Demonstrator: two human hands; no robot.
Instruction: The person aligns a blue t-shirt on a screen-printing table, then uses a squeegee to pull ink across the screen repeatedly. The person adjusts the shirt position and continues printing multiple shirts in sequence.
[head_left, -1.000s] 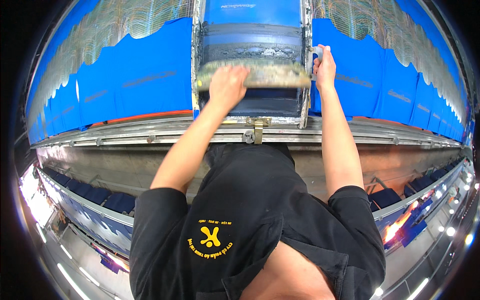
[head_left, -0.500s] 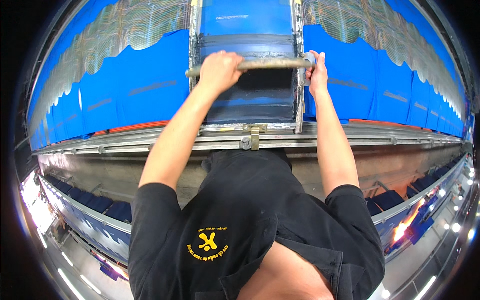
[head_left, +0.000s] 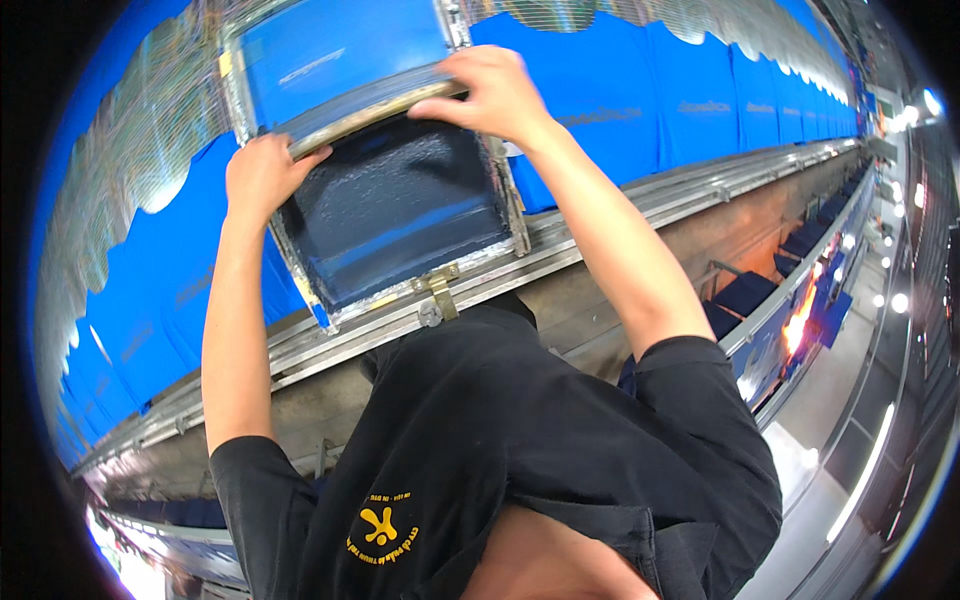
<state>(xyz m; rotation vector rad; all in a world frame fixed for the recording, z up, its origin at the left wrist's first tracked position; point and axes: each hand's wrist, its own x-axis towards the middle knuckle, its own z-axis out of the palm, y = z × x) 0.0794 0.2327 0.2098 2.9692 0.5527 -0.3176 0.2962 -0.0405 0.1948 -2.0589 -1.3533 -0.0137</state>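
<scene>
A screen-printing frame [head_left: 513,205] lies over the blue fabric in front of me. Across its mesh runs a long squeegee [head_left: 372,113], its left end lower in view than its right. My left hand [head_left: 262,178] is closed round the squeegee's left end. Near the other end, my right hand [head_left: 492,92] grips it, fingers over the far side and thumb on the near side. Dark ink [head_left: 395,205] coats the mesh on the near side of the squeegee, while blue shows through the mesh beyond it.
Blue fabric pieces [head_left: 620,100] lie in a row on both sides along a long table. A metal rail [head_left: 650,205] with a clamp [head_left: 438,300] edges its near side. Behind me, dark pieces [head_left: 748,300] rest on another rack.
My left hand has shifted from the squeegee's middle area to its left end. My right hand has left the frame's right side and grips the squeegee. The view has turned.
</scene>
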